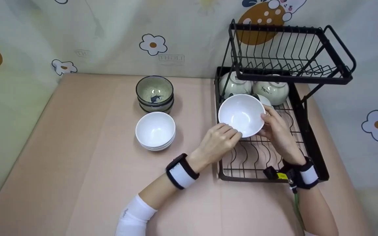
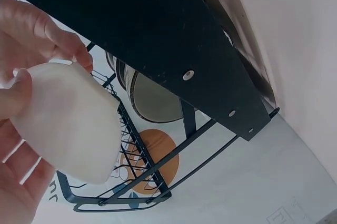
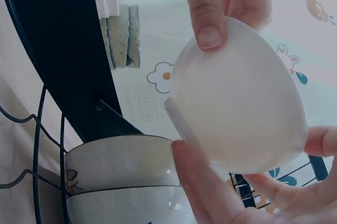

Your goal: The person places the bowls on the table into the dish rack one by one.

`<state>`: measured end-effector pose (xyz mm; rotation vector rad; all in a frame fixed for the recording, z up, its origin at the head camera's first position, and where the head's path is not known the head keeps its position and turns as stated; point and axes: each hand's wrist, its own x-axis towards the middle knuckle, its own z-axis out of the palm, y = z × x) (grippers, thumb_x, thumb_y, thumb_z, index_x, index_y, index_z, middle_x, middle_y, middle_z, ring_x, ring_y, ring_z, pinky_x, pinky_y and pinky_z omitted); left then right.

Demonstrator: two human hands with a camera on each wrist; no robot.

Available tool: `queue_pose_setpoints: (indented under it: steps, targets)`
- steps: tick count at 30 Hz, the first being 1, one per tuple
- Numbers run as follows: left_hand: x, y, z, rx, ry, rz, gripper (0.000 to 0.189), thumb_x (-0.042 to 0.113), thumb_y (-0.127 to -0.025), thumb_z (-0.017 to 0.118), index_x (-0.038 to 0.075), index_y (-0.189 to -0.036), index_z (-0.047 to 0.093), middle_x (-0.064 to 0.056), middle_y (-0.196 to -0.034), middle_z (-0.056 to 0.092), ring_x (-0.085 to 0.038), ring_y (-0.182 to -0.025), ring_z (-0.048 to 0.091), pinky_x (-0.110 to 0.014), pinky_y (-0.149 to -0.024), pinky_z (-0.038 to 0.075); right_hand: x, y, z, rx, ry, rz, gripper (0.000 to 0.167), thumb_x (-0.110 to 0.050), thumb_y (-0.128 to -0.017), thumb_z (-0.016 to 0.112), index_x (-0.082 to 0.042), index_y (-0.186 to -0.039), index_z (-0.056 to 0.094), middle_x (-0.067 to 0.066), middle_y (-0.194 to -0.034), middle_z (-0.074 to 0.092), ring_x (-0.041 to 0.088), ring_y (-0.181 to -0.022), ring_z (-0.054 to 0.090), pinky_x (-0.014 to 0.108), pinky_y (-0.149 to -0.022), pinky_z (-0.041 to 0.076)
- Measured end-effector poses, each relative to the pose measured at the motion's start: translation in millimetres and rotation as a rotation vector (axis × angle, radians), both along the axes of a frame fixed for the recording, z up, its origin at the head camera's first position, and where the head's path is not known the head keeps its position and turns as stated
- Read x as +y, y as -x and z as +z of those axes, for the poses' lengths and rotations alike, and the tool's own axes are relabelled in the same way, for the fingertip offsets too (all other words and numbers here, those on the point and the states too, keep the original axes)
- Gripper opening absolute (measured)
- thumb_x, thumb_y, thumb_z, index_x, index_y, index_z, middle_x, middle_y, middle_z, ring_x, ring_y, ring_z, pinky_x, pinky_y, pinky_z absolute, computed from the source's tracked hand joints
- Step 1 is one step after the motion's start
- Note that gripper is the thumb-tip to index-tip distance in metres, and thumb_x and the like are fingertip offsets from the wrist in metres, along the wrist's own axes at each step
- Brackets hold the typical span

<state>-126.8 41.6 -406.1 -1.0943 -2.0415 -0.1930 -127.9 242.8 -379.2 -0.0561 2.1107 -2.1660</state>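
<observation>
The left hand (image 1: 220,139) pinches a white bowl's (image 1: 240,113) near rim while the right hand (image 1: 276,132) grasps its side, above the black dish rack's (image 1: 311,147) lower tier. Racking seems underway; next calls for tilting it between wires, before those pale green bowls (image 1: 274,93).

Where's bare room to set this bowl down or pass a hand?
Bare: the table left of the white stack and green stack, the top shelf of the rack, and the lower shelf's near end, partly under the right wrist.

Crowded: the lower shelf's back, where green bowls sit behind the held bowl, left hand and right hand.
</observation>
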Motion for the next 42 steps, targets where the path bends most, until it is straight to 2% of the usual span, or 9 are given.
queue_pose_setpoints:
  steps: [8,12,15,18,23,30,36,38,42]
  targets:
    - [-0.4,1.7,-1.5,-0.068,-0.096,0.052,0.013,0.018,-0.086,0.065,0.008,-0.095,0.064,-0.003,-0.094,0.067,-0.015,-0.087,0.062,-0.019,-0.074,0.054,12.3,0.0,5.5,0.049,-0.007,-0.044,0.041,-0.020,-0.099,0.041,-0.009,-0.138,0.039,0.011,-0.129,0.045,0.018,-0.099,0.064,0.030,-0.077,0.057]
    - [-1.5,1.2,-1.8,-0.196,-0.112,0.149,0.023,0.027,-0.089,0.062,0.006,-0.097,0.062,-0.005,-0.093,0.063,-0.015,-0.084,0.059,-0.018,-0.064,0.052,24.8,-0.8,12.0,0.101,-0.044,-0.104,0.044,-0.023,-0.098,0.045,-0.009,-0.139,0.036,0.015,-0.137,0.038,0.018,-0.104,0.061,0.030,-0.079,0.056]
    - [-2.8,-0.3,-3.3,-0.314,-0.036,0.259,0.026,0.032,-0.092,0.058,0.006,-0.097,0.063,-0.004,-0.089,0.064,-0.015,-0.080,0.058,-0.019,-0.056,0.051,34.0,-1.4,16.0,0.132,-0.104,-0.186,0.046,-0.022,-0.097,0.048,-0.008,-0.140,0.037,0.015,-0.130,0.042,0.017,-0.100,0.060,0.028,-0.078,0.056]
    - [-3.4,-1.4,-5.5,-0.434,0.054,0.339,0.032,0.036,-0.094,0.054,0.007,-0.095,0.065,-0.004,-0.086,0.066,-0.016,-0.077,0.059,-0.021,-0.052,0.051,42.4,-2.1,19.2,0.143,-0.165,-0.271,0.045,-0.020,-0.096,0.050,-0.010,-0.139,0.040,0.010,-0.115,0.048,0.015,-0.095,0.060,0.024,-0.074,0.056]
    - [-3.2,-3.0,-6.9,-0.579,0.183,0.405,0.030,0.035,-0.094,0.055,0.007,-0.093,0.066,-0.004,-0.083,0.067,-0.017,-0.077,0.060,-0.023,-0.050,0.050,54.1,-1.6,22.1,0.155,-0.218,-0.368,0.044,-0.019,-0.095,0.052,-0.013,-0.138,0.042,0.006,-0.108,0.051,0.013,-0.094,0.059,0.020,-0.072,0.056]
    - [-2.1,-3.0,-7.8,-0.644,0.218,0.408,0.029,0.033,-0.093,0.057,0.006,-0.094,0.067,-0.005,-0.079,0.068,-0.019,-0.077,0.061,-0.026,-0.051,0.052,62.3,4.8,17.6,0.179,-0.451,-0.524,0.047,-0.019,-0.094,0.055,-0.018,-0.140,0.042,-0.002,-0.098,0.051,0.009,-0.085,0.054,0.016,-0.070,0.054]
    - [-2.0,-3.0,-7.4,-0.610,0.243,0.413,0.025,0.031,-0.092,0.059,0.007,-0.091,0.067,-0.004,-0.079,0.068,-0.016,-0.073,0.060,-0.026,-0.050,0.051,62.1,13.2,6.8,0.286,-0.566,-0.661,0.049,-0.018,-0.089,0.062,-0.017,-0.136,0.048,-0.009,-0.095,0.046,0.003,-0.084,0.051,0.016,-0.077,0.047]
    - [-2.0,-2.9,-7.3,-0.610,0.249,0.414,0.025,0.031,-0.092,0.059,0.008,-0.091,0.067,-0.003,-0.079,0.068,-0.016,-0.072,0.060,-0.025,-0.050,0.051,61.8,15.9,2.7,0.324,-0.600,-0.686,0.050,-0.019,-0.086,0.064,-0.016,-0.135,0.050,-0.010,-0.095,0.043,0.002,-0.087,0.047,0.019,-0.082,0.041]
    - [-2.2,-2.6,-7.1,-0.624,0.246,0.408,0.025,0.031,-0.092,0.059,0.007,-0.093,0.067,-0.004,-0.079,0.068,-0.017,-0.072,0.061,-0.026,-0.050,0.051,62.5,20.9,-4.5,0.348,-0.680,-0.717,0.052,-0.020,-0.083,0.067,-0.014,-0.133,0.053,-0.010,-0.093,0.039,0.001,-0.088,0.041,0.022,-0.081,0.034]
